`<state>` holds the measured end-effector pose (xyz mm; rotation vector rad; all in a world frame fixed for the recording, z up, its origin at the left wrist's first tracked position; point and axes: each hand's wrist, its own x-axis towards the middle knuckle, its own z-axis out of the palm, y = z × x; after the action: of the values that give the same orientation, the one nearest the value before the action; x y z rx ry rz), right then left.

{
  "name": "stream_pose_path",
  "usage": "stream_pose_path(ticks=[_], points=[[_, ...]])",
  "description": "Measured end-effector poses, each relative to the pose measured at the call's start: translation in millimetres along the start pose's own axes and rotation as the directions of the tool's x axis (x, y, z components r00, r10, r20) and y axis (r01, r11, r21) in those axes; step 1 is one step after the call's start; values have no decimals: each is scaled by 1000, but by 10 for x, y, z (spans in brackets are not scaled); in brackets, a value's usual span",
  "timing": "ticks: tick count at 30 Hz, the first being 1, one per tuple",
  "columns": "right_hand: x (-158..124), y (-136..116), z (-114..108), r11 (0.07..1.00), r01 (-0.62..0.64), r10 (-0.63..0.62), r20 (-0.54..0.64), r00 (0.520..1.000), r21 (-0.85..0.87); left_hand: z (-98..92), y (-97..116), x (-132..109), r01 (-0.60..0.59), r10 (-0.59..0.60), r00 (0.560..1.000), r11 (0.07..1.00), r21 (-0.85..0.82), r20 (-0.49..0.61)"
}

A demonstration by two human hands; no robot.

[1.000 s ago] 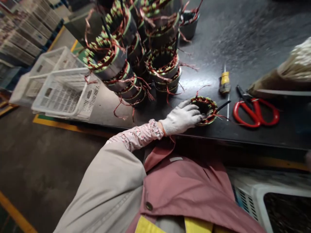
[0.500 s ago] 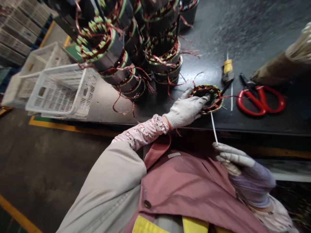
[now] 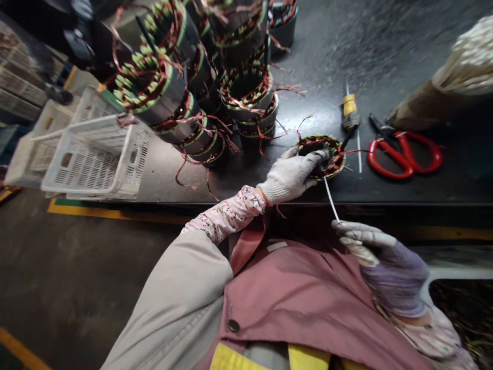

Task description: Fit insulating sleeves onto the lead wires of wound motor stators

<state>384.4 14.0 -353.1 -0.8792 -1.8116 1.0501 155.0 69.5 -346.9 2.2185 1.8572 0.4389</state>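
My left hand [image 3: 293, 173], in a white knit glove, rests on a small wound stator ring [image 3: 330, 154] lying flat near the front edge of the black table [image 3: 385, 61]; its fingers curl over the ring's rim and hold it. My right hand [image 3: 379, 259], in a purplish glove, is below the table edge and pinches the near end of a thin white strip [image 3: 330, 198]. The strip runs up to the ring.
Stacks of wound stators [image 3: 200, 77] with loose copper leads fill the table's far left. A yellow-handled screwdriver [image 3: 348, 110] and red scissors [image 3: 402, 154] lie right of the ring. A pale bundle [image 3: 450, 87] sits far right. White plastic crates [image 3: 88, 149] stand left of the table.
My right hand came into view from below holding the white strip, which now reaches the ring. My left hand stayed on the ring. The view shifted slightly.
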Motion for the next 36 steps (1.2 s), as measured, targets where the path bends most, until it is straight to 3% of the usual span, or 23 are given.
stream_pose_path(ticks=[7,12,17,26,31,36], points=[[-79,78,35,997,-75,74,-42,996,-26,72,64,-61,-27,27,1000,1000,13,-5],[-61,96,31,997,-76,76,-23,997,-7,13,88,-104,59,-54,996,996,71,-65],[-37,128,76,996,-84,85,-53,995,17,-173,106,-7,126,-136,987,985,113,84],[-11,138,150,993,-105,109,-86,990,54,-111,65,-57,45,-49,998,994,97,36],[-78,113,166,995,-90,94,-87,992,52,-146,53,-27,19,-24,997,998,64,78],[-117,53,123,985,-158,165,-106,981,71,-106,71,-14,29,-34,998,995,95,53]])
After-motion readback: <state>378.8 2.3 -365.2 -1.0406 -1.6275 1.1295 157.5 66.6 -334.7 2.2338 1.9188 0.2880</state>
